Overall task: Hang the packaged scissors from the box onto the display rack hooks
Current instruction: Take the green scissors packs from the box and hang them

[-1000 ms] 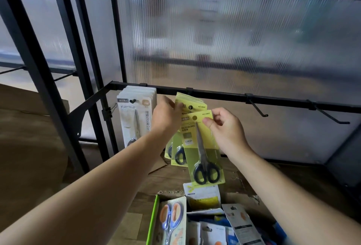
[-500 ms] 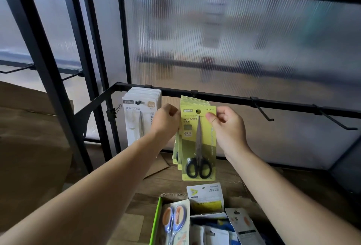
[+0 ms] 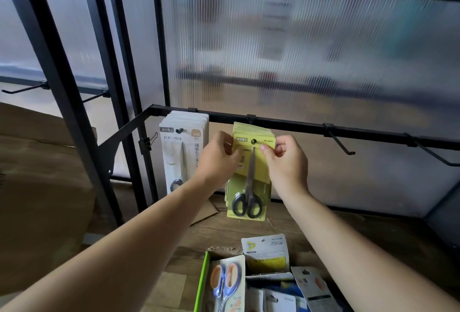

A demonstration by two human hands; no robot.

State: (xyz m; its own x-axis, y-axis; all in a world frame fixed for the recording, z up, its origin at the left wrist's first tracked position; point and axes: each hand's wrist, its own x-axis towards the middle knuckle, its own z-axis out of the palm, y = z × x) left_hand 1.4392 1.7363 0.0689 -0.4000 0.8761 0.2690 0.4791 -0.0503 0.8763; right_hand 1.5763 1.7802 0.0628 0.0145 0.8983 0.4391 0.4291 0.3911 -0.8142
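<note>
Packaged scissors, a flat yellow card with black oval handles and steel blades, front a matching stack on a hook of the black metal rack. Left hand and right hand pinch its upper corners.

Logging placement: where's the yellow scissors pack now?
Head view, centre: yellow scissors pack at the hook on the lower rail, right of white scissors packs, pinched by left hand and right hand.
</note>
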